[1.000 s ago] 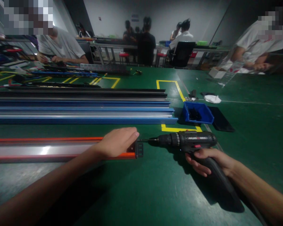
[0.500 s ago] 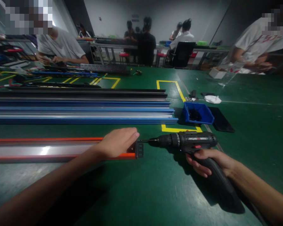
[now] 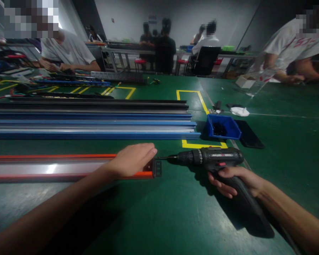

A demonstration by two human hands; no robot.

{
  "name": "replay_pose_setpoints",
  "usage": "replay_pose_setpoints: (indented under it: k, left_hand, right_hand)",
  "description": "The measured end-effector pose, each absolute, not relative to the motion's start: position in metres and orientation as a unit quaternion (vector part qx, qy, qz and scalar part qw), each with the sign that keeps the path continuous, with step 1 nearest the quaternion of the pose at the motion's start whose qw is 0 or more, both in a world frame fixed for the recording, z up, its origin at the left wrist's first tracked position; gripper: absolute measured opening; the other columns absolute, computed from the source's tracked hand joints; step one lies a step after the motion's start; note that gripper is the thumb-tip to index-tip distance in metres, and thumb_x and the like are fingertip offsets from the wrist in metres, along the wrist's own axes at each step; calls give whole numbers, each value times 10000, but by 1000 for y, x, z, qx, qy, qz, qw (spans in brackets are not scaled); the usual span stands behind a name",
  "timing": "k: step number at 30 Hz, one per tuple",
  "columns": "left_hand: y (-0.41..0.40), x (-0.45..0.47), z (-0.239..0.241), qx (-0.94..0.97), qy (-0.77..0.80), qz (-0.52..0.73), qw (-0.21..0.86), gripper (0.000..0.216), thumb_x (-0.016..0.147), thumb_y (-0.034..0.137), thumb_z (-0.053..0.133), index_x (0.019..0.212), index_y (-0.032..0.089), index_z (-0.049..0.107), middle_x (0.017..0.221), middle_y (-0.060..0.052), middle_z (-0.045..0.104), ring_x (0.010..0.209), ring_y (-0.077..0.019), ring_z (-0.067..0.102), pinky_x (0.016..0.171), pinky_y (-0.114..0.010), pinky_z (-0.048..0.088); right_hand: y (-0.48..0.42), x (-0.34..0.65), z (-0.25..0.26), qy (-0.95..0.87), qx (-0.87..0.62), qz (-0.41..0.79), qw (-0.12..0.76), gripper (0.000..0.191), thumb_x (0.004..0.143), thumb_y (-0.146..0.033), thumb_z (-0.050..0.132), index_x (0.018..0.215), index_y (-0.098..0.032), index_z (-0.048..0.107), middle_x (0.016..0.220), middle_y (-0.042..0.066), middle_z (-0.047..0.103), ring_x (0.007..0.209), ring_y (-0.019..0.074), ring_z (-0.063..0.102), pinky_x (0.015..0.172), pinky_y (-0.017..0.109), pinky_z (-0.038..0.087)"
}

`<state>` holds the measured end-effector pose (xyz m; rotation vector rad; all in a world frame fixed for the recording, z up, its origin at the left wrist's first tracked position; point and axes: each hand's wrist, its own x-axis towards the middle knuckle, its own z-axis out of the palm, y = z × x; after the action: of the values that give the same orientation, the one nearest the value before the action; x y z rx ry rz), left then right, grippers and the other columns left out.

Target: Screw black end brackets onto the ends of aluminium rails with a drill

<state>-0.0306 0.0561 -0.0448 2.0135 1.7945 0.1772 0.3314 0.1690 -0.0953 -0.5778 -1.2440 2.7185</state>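
My right hand (image 3: pixel 234 182) is wrapped round the grip of a black cordless drill (image 3: pixel 220 156), which lies level and points left. Its long thin bit (image 3: pixel 164 157) reaches the black end cap (image 3: pixel 157 168) of an orange-edged metal profile (image 3: pixel 77 167); whether the tip sits in a screw I cannot tell. Close to that end, my left hand (image 3: pixel 133 159) lies over the profile and grips it, its fingers curled at the far edge and the thumb side out of sight. The profile lies flat on the green table, running off to the left.
Blue metal profiles (image 3: pixel 95 135) and black ones (image 3: pixel 95 103) lie behind, parallel to mine. A blue bin (image 3: pixel 228 132) of small black parts stands beside a dark flat slab (image 3: pixel 251 134). White tissue (image 3: pixel 239 112) and a clear bottle (image 3: pixel 260 79) are farther back. People sit across the table.
The drill and my right hand have shifted very slightly left. My left hand stays on the profile. The hands of the person at the far right have moved apart.
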Motion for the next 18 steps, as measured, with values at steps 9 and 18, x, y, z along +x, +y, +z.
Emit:
replay_pose_setpoints:
  k: [9, 18]
  left_hand:
    - [56, -31, -45, 725, 650, 63, 219, 441, 1068, 479, 205, 884, 218, 510, 905, -42, 626, 797, -207, 569, 732, -349, 402]
    - [56, -31, -45, 725, 648, 64, 225, 432, 1071, 471, 206, 877, 219, 498, 897, -37, 609, 796, -208, 559, 728, -347, 387]
  right_hand:
    - [169, 332, -95, -405, -187, 894, 43, 264, 929, -287, 645, 1060, -70, 720, 839, 46, 663, 487, 45, 523, 555, 202, 547]
    - [170, 332, -95, -403, -186, 895, 45, 275, 922, -271, 634, 1060, -51, 723, 841, 57, 666, 490, 45, 537, 552, 201, 550]
